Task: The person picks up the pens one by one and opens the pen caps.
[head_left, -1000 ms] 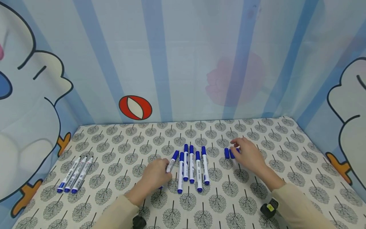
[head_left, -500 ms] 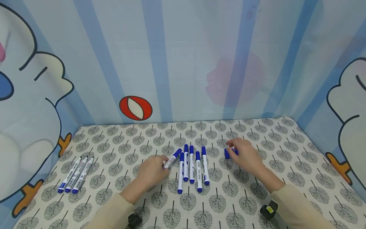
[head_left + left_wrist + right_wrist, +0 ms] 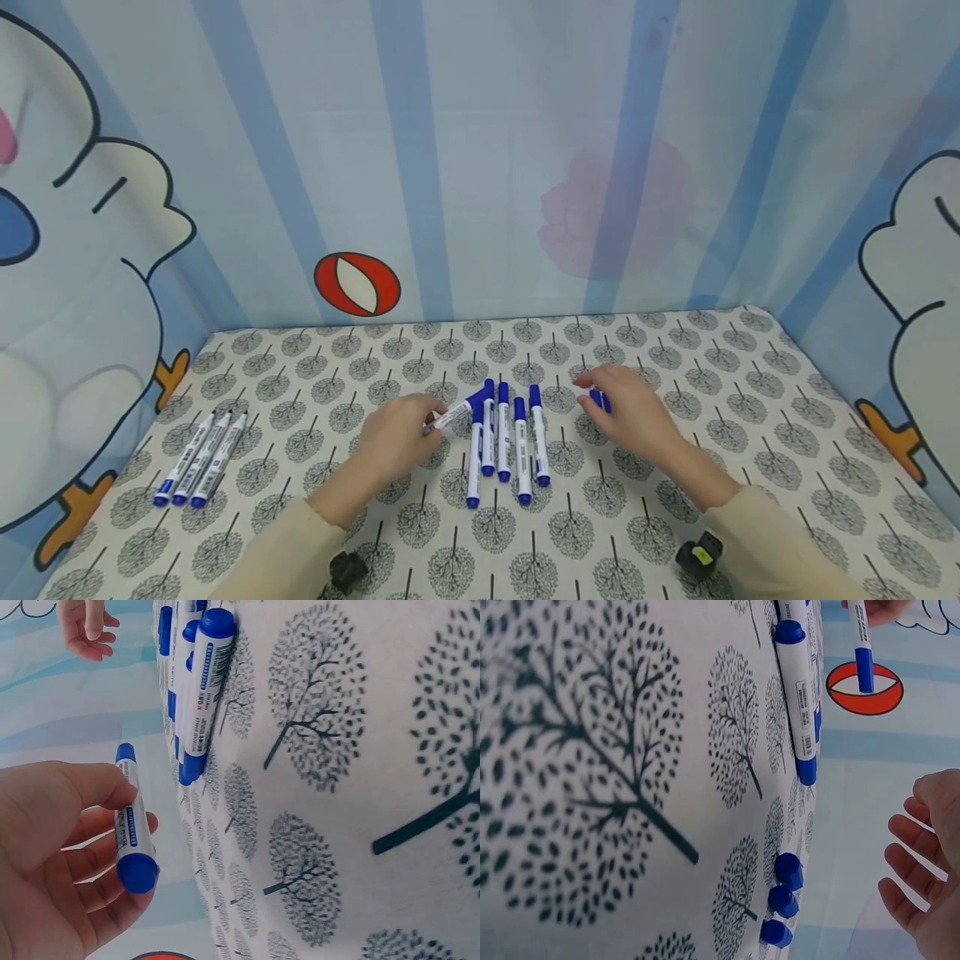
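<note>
My left hand [image 3: 397, 433] pinches a capped whiteboard marker [image 3: 135, 817], white with blue ends, between thumb and fingers. It is held up off the cloth in the left wrist view, tilted in the head view. Several capped markers [image 3: 522, 454] lie side by side just right of that hand. Over on the right, my right hand [image 3: 930, 855] hovers with fingers bent loosely and nothing in its grasp. Near it three loose blue caps [image 3: 784, 901] rest on the cloth; in the head view the hand partly hides the caps [image 3: 597, 400].
Three uncapped markers [image 3: 199, 460] lie in a row at the far left. A white cloth [image 3: 315, 387] with a tree print covers the table. Behind it hangs a pale blue striped curtain [image 3: 495, 208] with a printed red ball.
My left hand has raised its marker and swung the capped end up and right, over the row. The right hand has drifted left above the loose caps.
</note>
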